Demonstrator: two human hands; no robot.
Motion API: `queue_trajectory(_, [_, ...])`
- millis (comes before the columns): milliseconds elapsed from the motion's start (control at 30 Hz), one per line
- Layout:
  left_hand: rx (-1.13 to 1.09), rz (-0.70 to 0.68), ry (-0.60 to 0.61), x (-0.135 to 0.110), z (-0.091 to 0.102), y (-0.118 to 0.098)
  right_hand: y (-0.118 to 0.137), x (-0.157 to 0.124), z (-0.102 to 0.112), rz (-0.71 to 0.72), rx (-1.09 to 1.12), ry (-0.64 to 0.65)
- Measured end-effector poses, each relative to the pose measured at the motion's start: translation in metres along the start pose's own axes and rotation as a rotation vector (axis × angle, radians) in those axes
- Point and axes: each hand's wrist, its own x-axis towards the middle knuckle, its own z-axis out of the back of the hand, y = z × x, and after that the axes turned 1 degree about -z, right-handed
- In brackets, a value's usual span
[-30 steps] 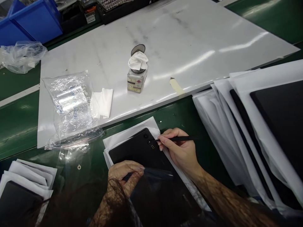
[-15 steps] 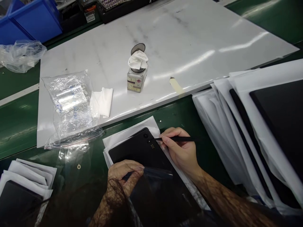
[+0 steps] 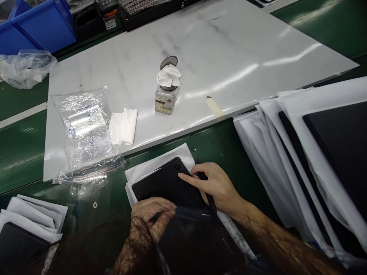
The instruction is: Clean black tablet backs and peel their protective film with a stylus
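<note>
A black tablet (image 3: 164, 179) lies back up on white sheets (image 3: 183, 152), with its round camera (image 3: 177, 167) near the top corner. My left hand (image 3: 153, 214) is closed, pinching the edge of a clear film (image 3: 193, 214) that is peeled back over the tablet's lower part. My right hand (image 3: 216, 187) rests at the tablet's right edge, its index fingertip touching the back just below the camera. Tucked in that hand's other fingers is a pair of black tweezers (image 3: 211, 202), pointing back toward me; its tip is partly hidden.
Wrapped tablets stand stacked in white sleeves (image 3: 263, 152) at right; more sleeves (image 3: 34, 214) lie at lower left. On the grey board (image 3: 229, 49) are a metal can (image 3: 166, 100) topped with tissue, a folded cloth (image 3: 129, 126) and a clear bag (image 3: 86, 130). A blue bin (image 3: 43, 26) stands behind.
My right hand has swung the tweezers away from the camera area into its palm and put a fingertip on the tablet there. My left hand stays pinched on the film.
</note>
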Motion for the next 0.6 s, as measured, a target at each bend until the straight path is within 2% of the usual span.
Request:
queue_trajectory(67, [-0.005,-0.009,0.004,0.001,0.000,-0.001,0.004,0.004,0.000,0.143,-0.108,-0.072])
queue_trajectory(133, [-0.005,-0.006,0.009,0.001,0.000,-0.003,0.010,0.007,0.002,0.219,-0.226,-0.130])
queue_trajectory(300, [-0.014,0.063,0.024,0.000,0.002,-0.005,0.017,0.014,0.006,0.252,-0.309,-0.219])
queue_trajectory(400, [-0.021,0.074,0.022,-0.003,0.001,-0.002,0.016,0.021,0.004,0.297,-0.321,-0.174])
queue_trajectory(500, [-0.020,0.077,0.007,-0.004,0.000,0.002,0.014,0.027,0.003,0.284,-0.365,-0.108])
queue_trajectory(600, [-0.036,0.077,0.002,-0.004,0.001,0.002,0.011,0.029,0.002,0.233,-0.417,-0.146])
